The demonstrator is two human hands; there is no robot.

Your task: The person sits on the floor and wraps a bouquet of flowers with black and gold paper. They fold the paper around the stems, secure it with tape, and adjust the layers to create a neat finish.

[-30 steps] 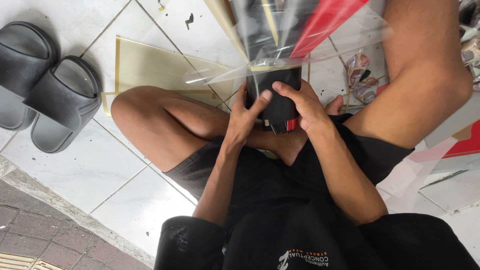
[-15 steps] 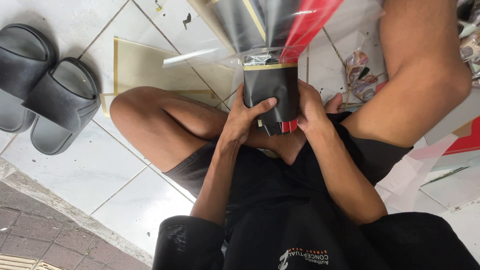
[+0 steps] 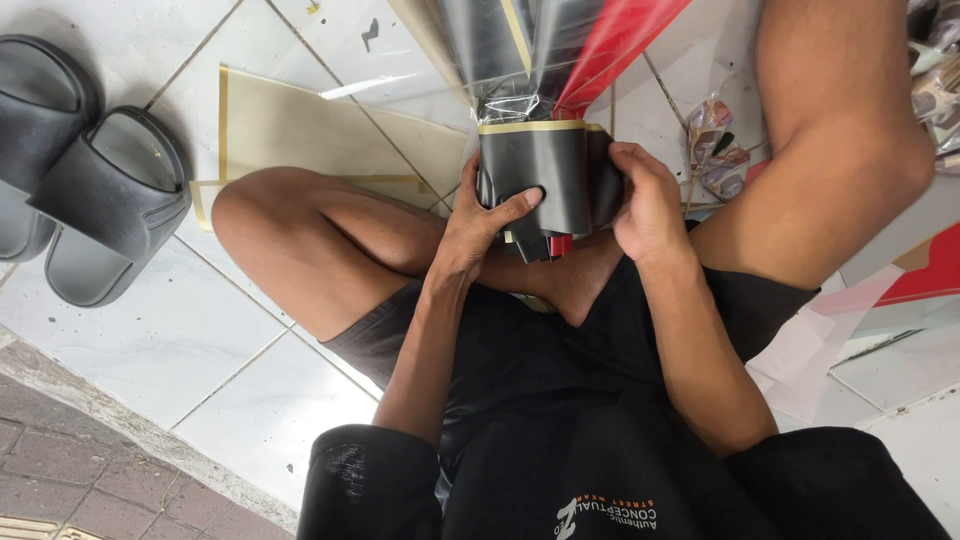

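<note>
Black glossy paper (image 3: 545, 175), edged along its top with a thin yellow band, was wrapped into a sleeve around the base of a bundle held over the person's crossed legs. Inside it sat crinkled clear cellophane (image 3: 520, 60) and a red sheet (image 3: 620, 40), both fanning upward out of the sleeve toward the top edge of the view. The left hand (image 3: 480, 225) was closed on the sleeve's left side, thumb laid across the black front and fingers curled behind. The right hand (image 3: 645, 205) gripped the right side, fingers folded round the paper's edge. A bit of red showed below the sleeve, between the hands.

The person sat on a white tiled floor (image 3: 150, 340). A cream sheet with a yellow border (image 3: 300, 125) lay flat on the tiles behind the left knee. Two dark grey rubber slides (image 3: 90, 190) sat near the floor's left edge. A small crumpled clear wrapper (image 3: 715, 150) lay just beside the right thigh, and pale pink and red paper scraps (image 3: 880, 300) lay at the right.
</note>
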